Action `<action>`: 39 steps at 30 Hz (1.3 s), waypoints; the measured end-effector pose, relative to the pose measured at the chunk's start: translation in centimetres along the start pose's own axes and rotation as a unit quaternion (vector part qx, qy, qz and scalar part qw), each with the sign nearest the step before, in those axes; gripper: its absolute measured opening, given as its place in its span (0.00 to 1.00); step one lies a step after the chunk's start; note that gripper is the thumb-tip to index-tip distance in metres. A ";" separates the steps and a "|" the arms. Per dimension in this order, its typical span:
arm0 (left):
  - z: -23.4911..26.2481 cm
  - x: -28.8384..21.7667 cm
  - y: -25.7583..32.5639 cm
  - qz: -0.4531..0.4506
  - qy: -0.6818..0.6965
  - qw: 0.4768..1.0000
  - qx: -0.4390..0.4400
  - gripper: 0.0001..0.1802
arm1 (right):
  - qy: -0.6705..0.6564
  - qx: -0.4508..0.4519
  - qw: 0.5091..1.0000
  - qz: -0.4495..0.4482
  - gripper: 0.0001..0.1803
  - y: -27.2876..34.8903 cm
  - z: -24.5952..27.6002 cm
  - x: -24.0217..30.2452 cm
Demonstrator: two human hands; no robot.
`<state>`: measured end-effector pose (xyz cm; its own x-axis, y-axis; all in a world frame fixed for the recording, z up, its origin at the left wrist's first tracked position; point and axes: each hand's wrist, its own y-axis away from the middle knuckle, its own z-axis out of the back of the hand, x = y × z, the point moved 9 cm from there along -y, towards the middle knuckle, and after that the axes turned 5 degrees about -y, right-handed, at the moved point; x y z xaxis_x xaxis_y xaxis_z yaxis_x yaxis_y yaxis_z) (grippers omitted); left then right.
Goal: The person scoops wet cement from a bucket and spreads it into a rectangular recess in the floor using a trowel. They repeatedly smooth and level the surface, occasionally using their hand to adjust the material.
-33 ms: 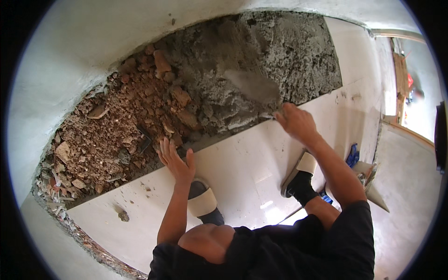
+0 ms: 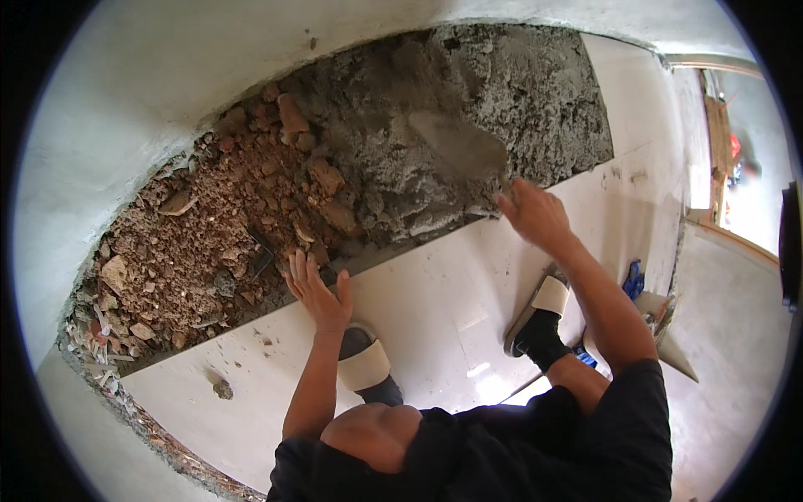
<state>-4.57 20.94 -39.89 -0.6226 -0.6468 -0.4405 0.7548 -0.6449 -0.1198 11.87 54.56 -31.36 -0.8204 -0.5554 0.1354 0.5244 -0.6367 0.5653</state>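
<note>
Head view: right hand (image 2: 537,216) grips a trowel (image 2: 460,144), best held flat across the mortar (image 2: 544,96); left hand (image 2: 321,297) spreads open beside rubble (image 2: 196,247).

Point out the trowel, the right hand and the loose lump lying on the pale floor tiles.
Trowel (image 2: 462,147): head view, on the flat blade.
Right hand (image 2: 538,217): head view, on its back.
Loose lump (image 2: 222,390): head view, middle of its top.

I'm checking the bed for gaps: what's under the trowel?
Rough grey mortar shows around the trowel, which the right hand holds. The patch directly beneath is covered, so any gaps there can't be seen.
</note>
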 end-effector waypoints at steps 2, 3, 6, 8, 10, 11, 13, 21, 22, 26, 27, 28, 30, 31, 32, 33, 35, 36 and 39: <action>0.0 0.1 0.1 0.010 0.002 1.000 0.012 0.34 | -0.068 -0.022 0.997 0.007 0.24 -2.1 2.6 1.0; 0.2 0.0 0.1 0.001 -0.003 1.000 0.008 0.34 | -0.094 -0.019 0.995 -0.011 0.24 -3.1 3.5 1.1; 0.0 -0.1 -0.2 -0.005 -0.017 1.000 0.016 0.35 | -0.376 0.085 0.920 -0.068 0.25 -6.1 4.0 2.3; -0.5 0.0 -0.5 -0.003 -0.016 0.999 0.028 0.36 | -0.451 0.107 0.882 -0.087 0.24 -8.1 2.8 4.6; -0.6 0.0 -0.6 -0.002 -0.020 0.999 0.029 0.36 | -0.443 0.150 0.881 -0.078 0.24 -9.2 0.8 7.1; -0.7 0.0 -0.6 -0.002 -0.024 0.999 0.034 0.36 | -0.392 0.179 0.900 -0.067 0.24 -9.4 -0.5 8.3; -0.6 0.0 -0.7 -0.002 -0.024 0.999 0.029 0.35 | -0.245 0.136 0.960 0.000 0.24 -9.3 -0.7 9.5; -0.4 -0.3 -0.7 -0.017 -0.039 0.999 0.018 0.35 | 0.169 -0.069 0.974 0.137 0.22 -6.9 3.7 6.8; -0.3 -0.3 -0.7 -0.018 -0.039 0.999 0.017 0.35 | 0.150 -0.087 0.983 0.067 0.21 -8.4 5.5 4.7; -0.4 -0.3 -0.9 -0.018 -0.047 0.998 0.028 0.35 | 0.144 -0.094 0.985 -0.028 0.21 -10.2 9.0 1.8; -0.6 -0.3 -0.9 -0.018 -0.049 0.998 0.034 0.36 | 0.142 -0.055 0.988 -0.009 0.21 -9.8 8.2 2.0; -0.6 -0.3 -0.9 -0.013 -0.049 0.998 0.037 0.36 | 0.144 -0.039 0.989 0.017 0.21 -8.4 7.3 2.4; -0.7 -0.3 -0.9 -0.009 -0.052 0.998 0.040 0.36 | 0.168 -0.016 0.982 0.084 0.20 -5.6 4.8 3.6; -0.7 -0.3 -0.8 -0.012 -0.054 0.998 0.040 0.36 | 0.188 -0.008 0.974 0.124 0.20 -4.7 3.6 4.2; -0.7 -0.5 -0.9 -0.020 -0.055 0.998 0.034 0.36 | 0.208 0.041 0.965 0.153 0.19 -4.7 2.2 4.2; -0.9 -0.4 -0.8 -0.019 -0.058 0.997 0.041 0.36 | 0.203 -0.034 0.969 0.136 0.19 -5.2 3.3 3.8; -0.8 -0.5 -0.8 -0.023 -0.060 0.997 0.037 0.36 | 0.203 -0.065 0.976 0.051 0.18 -7.9 4.6 1.5; -0.9 -0.4 -0.8 -0.019 -0.065 0.997 0.040 0.36 | 0.194 -0.038 0.980 0.004 0.18 -9.4 4.9 0.0; -0.8 -0.4 -0.8 -0.020 -0.071 0.996 0.047 0.36 | 0.173 -0.143 0.974 0.024 0.21 -10.6 7.8 -0.4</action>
<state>-4.72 22.04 -40.36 -0.6798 -0.6669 -0.3052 0.7106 -0.7019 -0.0488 4.80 65.73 -31.04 -0.6929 -0.7042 -0.1550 0.6434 -0.7009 0.3078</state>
